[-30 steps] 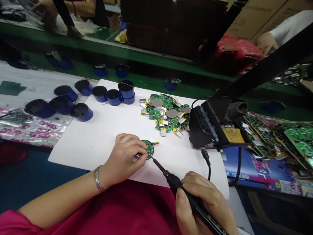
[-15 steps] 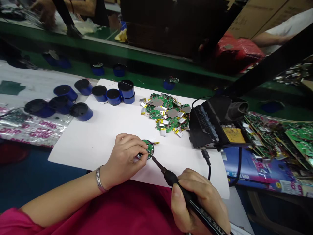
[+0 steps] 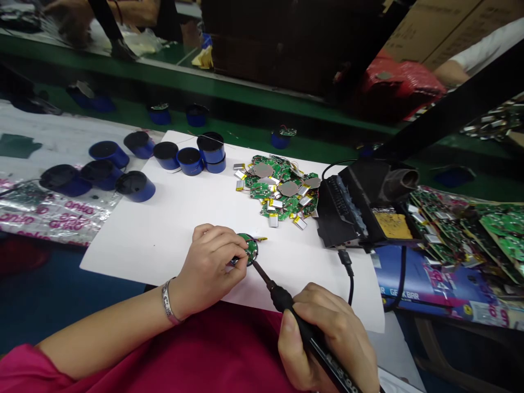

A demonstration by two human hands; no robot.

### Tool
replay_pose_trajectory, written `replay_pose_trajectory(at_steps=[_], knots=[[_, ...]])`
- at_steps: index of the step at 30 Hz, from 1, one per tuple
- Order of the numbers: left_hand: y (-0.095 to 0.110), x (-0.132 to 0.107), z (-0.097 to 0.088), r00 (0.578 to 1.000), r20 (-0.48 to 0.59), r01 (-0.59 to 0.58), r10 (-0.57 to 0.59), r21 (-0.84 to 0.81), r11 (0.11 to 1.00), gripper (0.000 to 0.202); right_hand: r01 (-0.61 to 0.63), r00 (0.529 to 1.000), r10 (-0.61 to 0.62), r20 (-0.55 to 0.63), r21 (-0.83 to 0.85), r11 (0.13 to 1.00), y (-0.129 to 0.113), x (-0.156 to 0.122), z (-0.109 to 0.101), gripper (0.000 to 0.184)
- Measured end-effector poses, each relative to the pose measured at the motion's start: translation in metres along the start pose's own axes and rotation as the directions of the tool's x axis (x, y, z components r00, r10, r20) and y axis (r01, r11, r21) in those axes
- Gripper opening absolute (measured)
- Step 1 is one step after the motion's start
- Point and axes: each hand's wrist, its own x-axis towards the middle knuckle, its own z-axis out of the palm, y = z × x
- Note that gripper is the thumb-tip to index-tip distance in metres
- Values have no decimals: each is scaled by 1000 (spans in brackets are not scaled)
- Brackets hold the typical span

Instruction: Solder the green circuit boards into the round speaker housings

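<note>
My left hand point(image 3: 215, 262) is closed, its fingertips gripping a round green circuit board point(image 3: 251, 249) that sits in a black rim. Much of that piece is hidden under my fingers. A small battery with a yellow end point(image 3: 261, 238) sticks out at its far right side. In my right hand point(image 3: 331, 333) is a black soldering iron point(image 3: 282, 297), held like a pen. Its tip points up and left and meets, or nearly meets, the lower right edge of the board; I cannot tell which.
Beyond the hands lies a heap of circuit boards and batteries point(image 3: 282, 188) on white paper point(image 3: 172, 229). Several blue cylinders point(image 3: 137, 188) stand at left. A soldering iron stand point(image 3: 344, 213) with a yellow sponge point(image 3: 393, 225) is at right, its cable point(image 3: 347, 267) trailing forward. Another person's hand point(image 3: 69, 22) shows across the bench.
The soldering iron and my right hand have shifted slightly left, its tip closer to the board. My left hand keeps its grip, almost unmoved.
</note>
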Motion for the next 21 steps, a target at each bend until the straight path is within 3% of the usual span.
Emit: replay_pose_trajectory(at_steps=[10, 15, 21], knots=[[1, -1, 0, 1000, -5, 0, 0, 9, 1000, 15, 33, 999, -33, 2, -54, 998, -3, -3, 1, 29], [1, 0, 0, 1000, 3, 3, -3, 5, 1000, 15, 18, 998, -19, -52, -13, 1000, -7, -5, -3, 30], [1, 0, 1, 1000, -11, 2, -2, 11, 1000, 16, 5, 1000, -5, -27, 2, 1000, -5, -5, -2, 28]])
